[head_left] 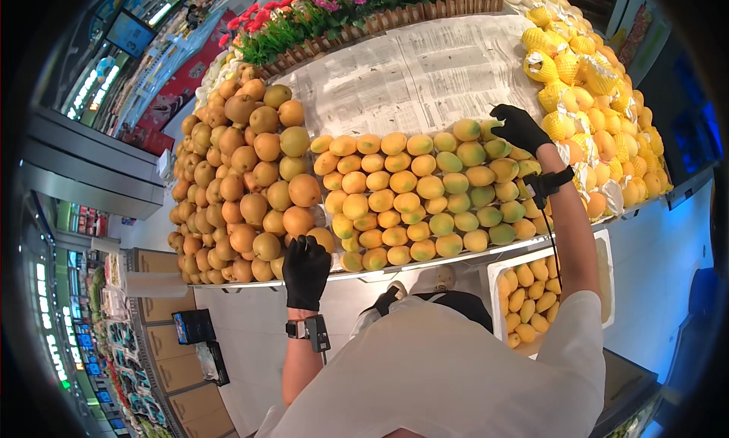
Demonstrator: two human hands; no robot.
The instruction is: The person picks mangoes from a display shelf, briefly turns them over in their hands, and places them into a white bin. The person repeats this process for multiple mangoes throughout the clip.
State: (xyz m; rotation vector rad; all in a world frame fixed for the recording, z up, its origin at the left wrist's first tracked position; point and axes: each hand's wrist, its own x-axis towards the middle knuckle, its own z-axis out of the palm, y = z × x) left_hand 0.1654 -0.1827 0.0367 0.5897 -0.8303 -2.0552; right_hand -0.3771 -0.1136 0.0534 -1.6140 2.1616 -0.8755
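Observation:
My right hand (518, 130), in a black glove, is at the back right of the rows of yellow-green mangoes (410, 209), its bent fingers round a greenish mango (492, 131) at the top row's end. My left hand (306, 275), also gloved, rests at the front edge, between a pile of brown-orange round fruit (254, 206) and the mangoes. Its fingers are curled, and what they hold, if anything, is hidden. Newspaper (410, 62) lines the display behind the mango rows.
Yellow fruit in foam nets (577, 73) is piled at the right. A flower planter (364, 12) borders the back. Below the display's front edge stands a white crate (604, 278) of yellow mangoes, beside my feet. Cabinets (182, 370) stand at the lower left.

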